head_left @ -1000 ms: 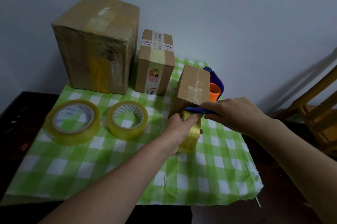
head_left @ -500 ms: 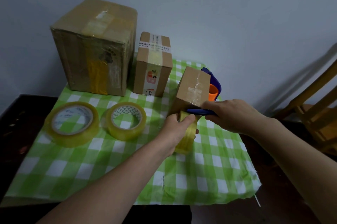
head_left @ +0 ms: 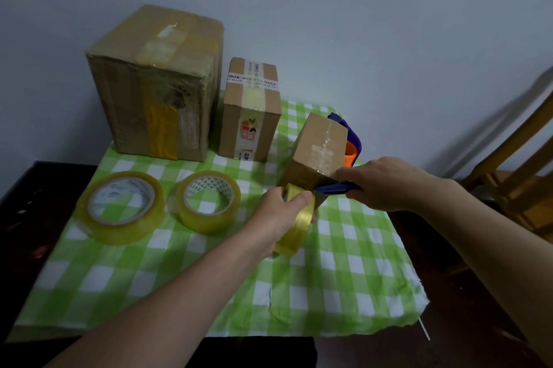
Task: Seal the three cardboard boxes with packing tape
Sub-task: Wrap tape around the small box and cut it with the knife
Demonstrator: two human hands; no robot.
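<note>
The small box (head_left: 318, 152) sits tilted toward the right side of the green checked cloth (head_left: 344, 263), its taped face angled up at the camera, a clear strip running along the seam with a cross patch over it. Right at its near lower corner, the left hand (head_left: 278, 215) grips a yellow tape roll (head_left: 299, 227) on edge, thumb over the top of the roll and fingers wrapped round the far side, the roll's top touching the box. On the other side, the right hand (head_left: 386, 182) is clenched round the blue handle of a tape dispenser (head_left: 338, 188), which pokes out from the fingers just beside the box's corner; the dispenser's blue frame and orange core (head_left: 349, 153) show behind the box's right edge. Moving out: the medium box (head_left: 251, 116) stands upright just behind and to the left, with a pale tape band over its top and down its front, plus a printed label. Beside that, at the back left corner, is the large box (head_left: 155, 89), upright, wrapped in yellowish tape. In front of those two, a wide tape roll (head_left: 119, 207) and a smaller tape roll (head_left: 208, 201) lie flat on the cloth, near each other. The cloth covers a dark table (head_left: 45, 188), and a wooden chair (head_left: 523, 173) stands off to the right against the pale wall (head_left: 359, 23).
</note>
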